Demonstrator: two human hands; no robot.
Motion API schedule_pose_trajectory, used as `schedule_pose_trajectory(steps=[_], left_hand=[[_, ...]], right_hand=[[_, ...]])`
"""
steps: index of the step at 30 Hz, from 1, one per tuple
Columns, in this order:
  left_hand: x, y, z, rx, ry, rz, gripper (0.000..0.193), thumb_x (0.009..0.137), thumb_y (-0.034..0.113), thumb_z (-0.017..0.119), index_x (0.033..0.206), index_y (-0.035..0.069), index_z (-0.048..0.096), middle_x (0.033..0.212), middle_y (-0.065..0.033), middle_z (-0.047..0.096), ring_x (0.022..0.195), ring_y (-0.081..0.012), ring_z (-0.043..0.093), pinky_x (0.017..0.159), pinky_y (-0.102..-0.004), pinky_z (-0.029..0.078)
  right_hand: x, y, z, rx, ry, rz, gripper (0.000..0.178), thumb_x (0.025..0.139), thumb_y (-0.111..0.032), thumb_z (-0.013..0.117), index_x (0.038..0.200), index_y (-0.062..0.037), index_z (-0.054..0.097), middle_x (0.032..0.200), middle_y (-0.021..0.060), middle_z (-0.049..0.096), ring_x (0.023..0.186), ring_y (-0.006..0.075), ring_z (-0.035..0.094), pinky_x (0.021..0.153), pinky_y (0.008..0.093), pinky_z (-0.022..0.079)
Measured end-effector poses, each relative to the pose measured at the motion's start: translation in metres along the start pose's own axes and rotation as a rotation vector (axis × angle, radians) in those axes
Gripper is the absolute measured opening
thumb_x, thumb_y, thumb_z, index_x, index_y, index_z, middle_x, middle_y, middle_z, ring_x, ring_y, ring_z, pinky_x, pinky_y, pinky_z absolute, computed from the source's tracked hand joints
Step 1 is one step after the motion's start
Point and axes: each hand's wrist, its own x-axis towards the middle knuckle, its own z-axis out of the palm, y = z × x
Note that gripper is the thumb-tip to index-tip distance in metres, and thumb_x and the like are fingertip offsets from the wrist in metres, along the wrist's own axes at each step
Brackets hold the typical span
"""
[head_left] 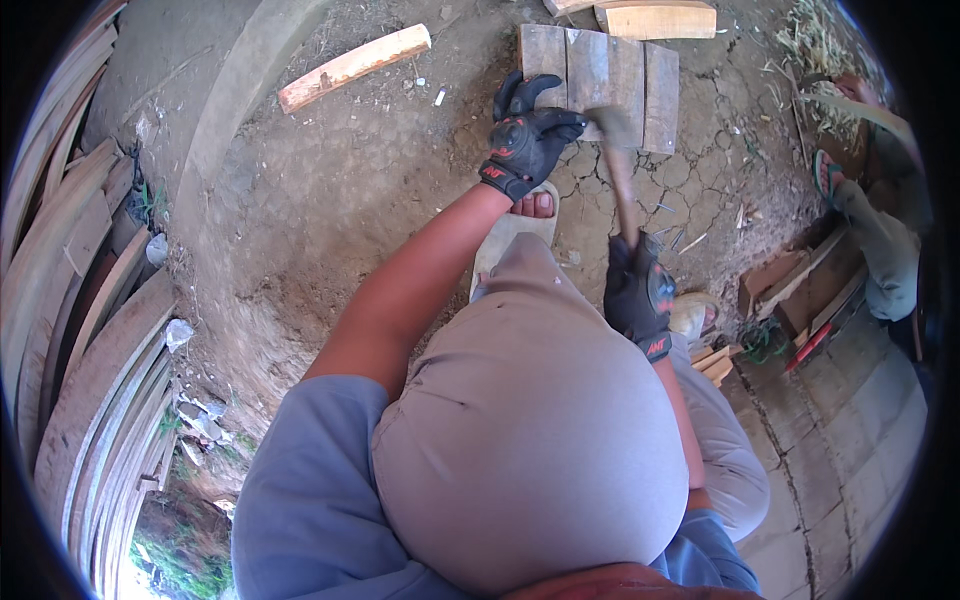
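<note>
My right hand (640, 290), in a black glove with red marks, is wrapped round the handle of a hammer (621, 185). The blurred hammer head lies over the near edge of a panel of weathered wooden boards (590, 70) on the ground. Just left of that head is my left hand (530, 130), in a matching glove. Its thumb and forefinger come together at the board edge, while other fingers curl up over the left board. Whatever those fingertips pinch, if anything, is too small to make out.
A curved wood offcut (355, 66) lies at the upper left, and a pale wood block (656, 19) beyond the panel. Long planks (100, 370) are stacked at left. Another person's leg (880, 250), wood pieces (815, 280) and a red-handled tool (808, 347) are at right.
</note>
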Motion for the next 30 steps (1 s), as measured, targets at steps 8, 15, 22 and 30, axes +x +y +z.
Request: schedule_pose_trajectory(steps=[8,15,22,30], left_hand=[[-0.001,-0.004,-0.002,0.005,-0.023,-0.023,0.020,0.075,0.029,0.092,0.094,0.033,0.087,0.141,-0.0025,0.064,0.145,-0.0400,0.040,0.122,-0.0517,0.033],[0.003,0.003,-0.006,0.020,-0.075,-0.005,0.035,0.073,0.035,0.093,0.107,0.026,0.086,0.145,-0.0042,0.061,0.147,-0.0412,0.039,0.124,-0.0524,0.034],[0.002,-0.015,-0.066,0.170,-0.303,0.020,0.099,0.077,0.056,0.088,0.163,0.027,0.047,0.168,-0.0117,0.041,0.153,-0.0409,0.038,0.126,-0.0534,0.035],[0.001,-0.032,-0.063,0.242,-0.347,0.086,0.085,0.087,0.058,0.079,0.162,0.030,0.049,0.169,-0.0087,0.041,0.153,-0.0372,0.041,0.124,-0.0522,0.038]], right_hand=[[-0.009,-0.013,-0.014,0.194,0.227,-0.088,0.027,0.107,-0.030,0.062,0.119,-0.0055,0.065,0.080,0.0245,0.069,0.074,0.0463,0.070,0.065,0.0544,0.054],[-0.010,-0.017,-0.017,0.102,0.097,0.046,0.027,0.108,-0.030,0.061,0.117,-0.0054,0.064,0.076,0.0233,0.067,0.072,0.0473,0.069,0.064,0.0552,0.052],[-0.008,0.003,0.002,-0.024,0.032,0.009,0.028,0.108,-0.030,0.061,0.119,-0.0046,0.064,0.090,0.0242,0.071,0.075,0.0450,0.071,0.064,0.0535,0.053],[-0.015,-0.041,-0.040,0.206,0.246,-0.030,0.029,0.108,-0.032,0.061,0.116,-0.0043,0.065,0.081,0.0237,0.069,0.073,0.0429,0.072,0.063,0.0515,0.054]])
